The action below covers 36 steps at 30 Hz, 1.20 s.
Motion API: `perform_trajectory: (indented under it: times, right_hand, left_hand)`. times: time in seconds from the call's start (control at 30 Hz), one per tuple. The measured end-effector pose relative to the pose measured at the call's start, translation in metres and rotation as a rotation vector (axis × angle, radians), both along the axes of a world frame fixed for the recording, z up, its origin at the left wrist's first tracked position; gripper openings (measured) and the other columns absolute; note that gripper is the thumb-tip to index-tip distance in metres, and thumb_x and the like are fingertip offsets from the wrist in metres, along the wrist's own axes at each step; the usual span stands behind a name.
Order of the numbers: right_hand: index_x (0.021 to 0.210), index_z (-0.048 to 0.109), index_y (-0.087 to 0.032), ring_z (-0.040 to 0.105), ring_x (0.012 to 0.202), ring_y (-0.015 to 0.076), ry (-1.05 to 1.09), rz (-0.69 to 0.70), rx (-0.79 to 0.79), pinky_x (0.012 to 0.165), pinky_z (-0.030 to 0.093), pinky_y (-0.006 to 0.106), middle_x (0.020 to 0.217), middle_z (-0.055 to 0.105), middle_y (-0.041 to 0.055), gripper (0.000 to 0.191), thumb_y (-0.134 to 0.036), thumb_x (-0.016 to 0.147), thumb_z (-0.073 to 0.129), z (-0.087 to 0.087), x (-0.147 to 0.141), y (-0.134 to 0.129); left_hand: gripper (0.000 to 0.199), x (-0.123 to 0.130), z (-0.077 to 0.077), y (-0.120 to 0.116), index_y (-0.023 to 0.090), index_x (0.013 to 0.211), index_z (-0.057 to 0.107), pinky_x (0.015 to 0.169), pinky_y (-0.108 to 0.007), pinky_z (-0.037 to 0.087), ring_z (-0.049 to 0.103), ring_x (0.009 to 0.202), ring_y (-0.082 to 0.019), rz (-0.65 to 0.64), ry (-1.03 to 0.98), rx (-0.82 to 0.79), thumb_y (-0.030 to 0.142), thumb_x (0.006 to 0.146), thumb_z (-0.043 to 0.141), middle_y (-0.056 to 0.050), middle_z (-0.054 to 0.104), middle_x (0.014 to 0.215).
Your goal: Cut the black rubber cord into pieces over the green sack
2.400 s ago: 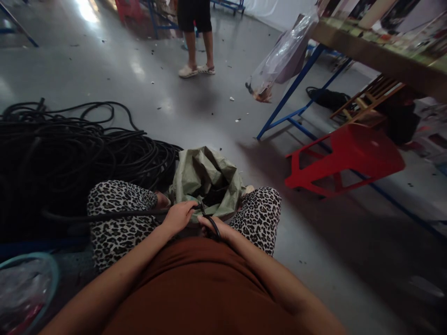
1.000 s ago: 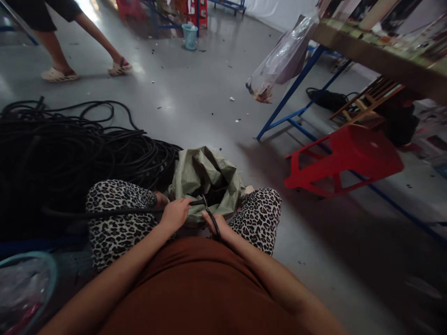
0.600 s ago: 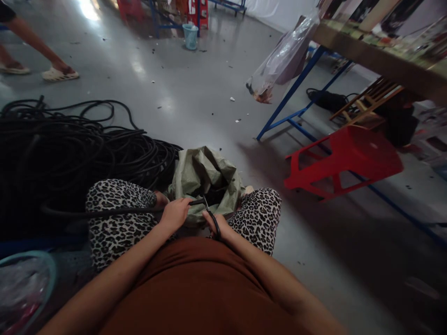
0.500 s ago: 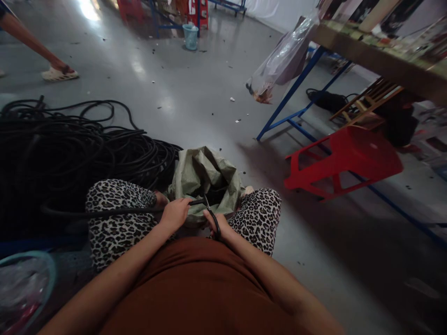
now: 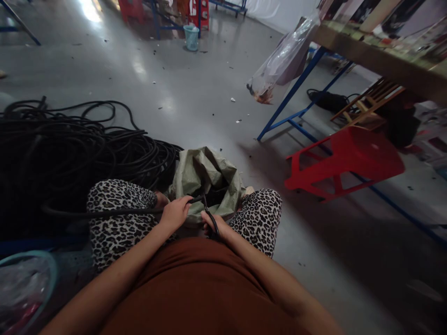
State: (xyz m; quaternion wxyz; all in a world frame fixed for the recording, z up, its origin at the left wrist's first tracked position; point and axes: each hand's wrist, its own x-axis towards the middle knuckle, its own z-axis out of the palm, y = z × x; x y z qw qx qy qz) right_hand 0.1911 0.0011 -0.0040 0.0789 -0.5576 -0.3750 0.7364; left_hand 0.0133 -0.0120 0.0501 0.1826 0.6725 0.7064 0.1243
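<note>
My left hand point(image 5: 176, 211) is closed round a black rubber hose or cord point(image 5: 118, 212), whose end pokes out past my fingers over the mouth of a sack. The scissors point(image 5: 211, 218) with black handles are in my right hand point(image 5: 216, 225), their blades up against the hose near its end. Below both hands, the greenish woven sack point(image 5: 181, 174) stands between my knees with its rim rolled open and dark pieces inside. From my left hand the hose runs left across my leg to a large heap of black coils point(image 5: 115, 149).
A red plastic stool point(image 5: 363, 149) lies tilted at the right, beside a blue-legged workbench point(image 5: 384, 60). From the bench hangs a clear plastic bag point(image 5: 275, 65). A light-blue tub point(image 5: 52, 274) is at the lower left; a small basket point(image 5: 191, 38) stands farther back.
The scissors and my right hand have shifted slightly left, and the blades look closer together. Another person's leg at the upper left has gone out of view.
</note>
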Motion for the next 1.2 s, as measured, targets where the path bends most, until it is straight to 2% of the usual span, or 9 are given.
perform_trajectory:
  times: [0.3,0.63,0.9,1.2]
  right_hand:
    - [0.078,0.054,-0.011,0.051,0.043,0.0082,0.053,0.079,0.082,0.044,0.042,0.02,0.057,0.052,0.0005,0.046,-0.056,0.079,0.047,0.0017,0.002,-0.001]
    - [0.077,0.055,-0.012,0.052,0.044,0.009,0.049,0.096,0.014,0.044,0.041,0.02,0.06,0.055,0.0013,0.047,-0.058,0.077,0.049,0.0098,0.0012,0.0018]
    - [0.08,0.057,-0.01,0.054,0.052,0.0111,0.067,0.089,0.072,0.049,0.04,0.021,0.063,0.056,0.004,0.048,-0.058,0.077,0.049,0.0001,0.0012,0.0019]
    - [0.08,0.058,-0.01,0.054,0.054,0.0105,0.094,0.193,0.102,0.051,0.042,0.021,0.066,0.057,0.0039,0.054,-0.064,0.072,0.05,0.0055,0.0073,0.005]
  left_hand:
    - [0.033,0.0006,0.0026,-0.0011,0.024,0.113,0.056,0.083,-0.028,0.044,0.058,0.098,-0.018,-0.019,-0.007,-0.014,0.027,0.084,0.04,-0.003,0.063,0.109]
    - [0.033,-0.0002,-0.0019,-0.0047,0.025,0.113,0.056,0.081,-0.027,0.044,0.058,0.096,-0.017,-0.077,-0.003,-0.002,0.027,0.084,0.039,-0.002,0.063,0.107]
    - [0.033,-0.0006,-0.0035,-0.0064,0.026,0.114,0.056,0.078,-0.025,0.044,0.058,0.091,-0.015,-0.112,0.002,-0.01,0.027,0.085,0.039,-0.003,0.064,0.101]
    - [0.034,-0.0024,0.0008,-0.0045,0.027,0.113,0.057,0.078,-0.024,0.043,0.057,0.089,-0.014,-0.138,-0.016,-0.023,0.022,0.084,0.04,-0.003,0.064,0.097]
